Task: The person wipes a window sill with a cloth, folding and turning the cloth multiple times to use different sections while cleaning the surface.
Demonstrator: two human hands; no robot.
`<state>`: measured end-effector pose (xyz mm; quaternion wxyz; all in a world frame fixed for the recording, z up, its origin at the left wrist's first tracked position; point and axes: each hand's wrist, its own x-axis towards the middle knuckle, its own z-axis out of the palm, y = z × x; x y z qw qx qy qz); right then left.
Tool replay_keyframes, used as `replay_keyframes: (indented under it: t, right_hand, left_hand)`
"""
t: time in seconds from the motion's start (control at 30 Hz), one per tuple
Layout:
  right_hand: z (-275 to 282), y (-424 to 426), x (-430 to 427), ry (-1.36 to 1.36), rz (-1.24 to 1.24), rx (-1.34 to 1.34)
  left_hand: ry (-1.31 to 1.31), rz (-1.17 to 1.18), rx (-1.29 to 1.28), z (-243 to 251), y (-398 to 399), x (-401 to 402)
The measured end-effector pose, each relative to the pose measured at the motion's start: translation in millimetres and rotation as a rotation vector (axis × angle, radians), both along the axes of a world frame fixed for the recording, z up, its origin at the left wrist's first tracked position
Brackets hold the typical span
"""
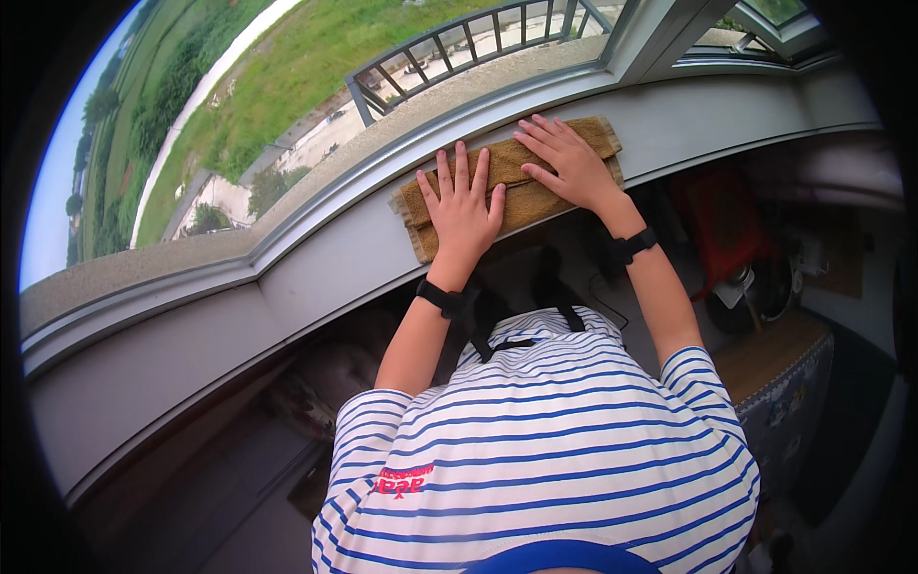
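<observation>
A folded brown terry towel lies lengthwise along the windowsill, close beside the window frame. My left hand rests flat on the towel's left part, fingers spread and pointing towards the glass. On its right part lies my right hand, palm down with fingers apart, the fingertips reaching the towel's edge by the frame. Neither hand has its fingers closed round the cloth. Each wrist wears a black band. The towel's frayed short ends show beyond both hands.
The window frame runs along the sill, with a metal railing outside. An opened window sash is at upper right. Below the sill, a red cloth item hangs near a wooden-topped surface at right.
</observation>
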<state>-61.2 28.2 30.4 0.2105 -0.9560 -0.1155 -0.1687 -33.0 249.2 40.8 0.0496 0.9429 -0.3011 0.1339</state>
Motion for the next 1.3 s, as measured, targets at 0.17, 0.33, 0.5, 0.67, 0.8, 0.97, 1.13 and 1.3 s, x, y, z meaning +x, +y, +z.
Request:
replay_keyframes:
  t: [0.17,0.33,0.5,0.67,0.8,0.97,1.13,1.3]
  right_hand:
    - [0.9,-49.4,-43.2,-0.006,0.173,-0.01]
    - [-4.8,-71.8,-73.9,0.001,0.145,-0.034]
    - [-6.7,-80.9,-69.6,-0.04,0.216,0.03]
    - [-10.0,-87.1,-67.4,-0.083,0.255,0.068]
    - [-9.9,-84.9,-67.9,-0.085,0.252,0.09]
    - [-8.4,-85.5,-67.8,-0.126,0.271,0.125]
    - [0.6,-96.0,-67.2,-0.118,0.328,0.214]
    - [17.2,-97.6,-73.6,-0.152,0.354,0.216]
  left_hand:
    - [0.147,-0.163,0.056,16.4,36.8,-28.4]
    - [0.081,-0.189,0.036,6.3,65.4,-48.1]
    - [0.038,-0.214,-0.118,5.1,65.3,-52.6]
    - [0.001,-0.202,-0.18,7.4,60.2,-56.0]
    - [-0.054,-0.203,-0.188,7.1,60.3,-60.3]
    - [-0.038,-0.224,-0.204,15.2,64.6,-59.0]
    - [-0.002,-0.275,-0.239,25.4,74.9,-58.9]
    - [0.012,-0.266,-0.232,32.0,89.8,-65.1]
